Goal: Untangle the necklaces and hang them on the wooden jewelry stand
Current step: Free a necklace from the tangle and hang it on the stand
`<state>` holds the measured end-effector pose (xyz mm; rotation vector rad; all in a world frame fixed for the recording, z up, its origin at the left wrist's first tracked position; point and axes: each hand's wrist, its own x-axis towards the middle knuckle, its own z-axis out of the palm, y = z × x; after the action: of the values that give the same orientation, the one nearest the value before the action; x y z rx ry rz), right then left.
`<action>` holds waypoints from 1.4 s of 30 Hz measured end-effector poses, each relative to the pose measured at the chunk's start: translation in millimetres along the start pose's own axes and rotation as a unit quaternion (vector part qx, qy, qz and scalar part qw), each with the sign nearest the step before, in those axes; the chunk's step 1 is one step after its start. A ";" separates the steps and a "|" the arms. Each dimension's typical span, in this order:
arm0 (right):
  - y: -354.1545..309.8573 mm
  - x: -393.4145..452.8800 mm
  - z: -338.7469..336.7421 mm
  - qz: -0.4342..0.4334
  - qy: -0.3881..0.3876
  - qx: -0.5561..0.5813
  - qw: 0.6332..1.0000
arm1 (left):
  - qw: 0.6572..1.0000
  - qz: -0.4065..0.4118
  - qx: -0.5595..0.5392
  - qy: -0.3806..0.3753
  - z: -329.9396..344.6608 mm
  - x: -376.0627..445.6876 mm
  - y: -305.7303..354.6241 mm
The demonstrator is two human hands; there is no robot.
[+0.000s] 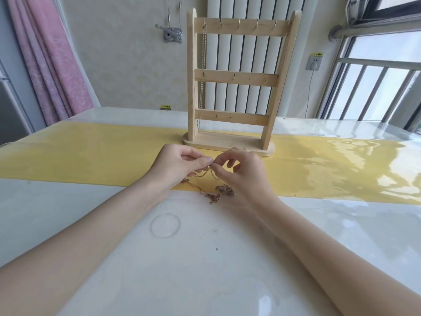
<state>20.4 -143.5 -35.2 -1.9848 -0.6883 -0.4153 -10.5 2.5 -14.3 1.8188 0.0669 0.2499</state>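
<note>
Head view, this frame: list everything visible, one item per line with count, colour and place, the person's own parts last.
wooden jewelry stand: one, pale wood, upright on the yellow runner, far centre
hung necklace: one, gold, on the stand's top-left hook
tangled necklaces: count unclear, gold, on the table near both hands
table: one, glossy white, foreground
yellow runner: one, yellow, across the table
curtain: one, pink, far left
radiator: one, white, behind the stand
wall socket: one, grey, right wall
left hand: one, fingers pinching a chain
right hand: one, fingers pinching the same chain
</note>
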 end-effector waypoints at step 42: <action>-4.0 3.8 -9.6 0.025 -0.109 0.093 0.989 | 0.992 0.016 0.094 -0.077 -1.8 0.4 4.8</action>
<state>20.8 -149.2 -25.8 -1.8815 -0.7825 -0.0997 -10.8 3.0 -9.2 2.0225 -0.0499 0.1283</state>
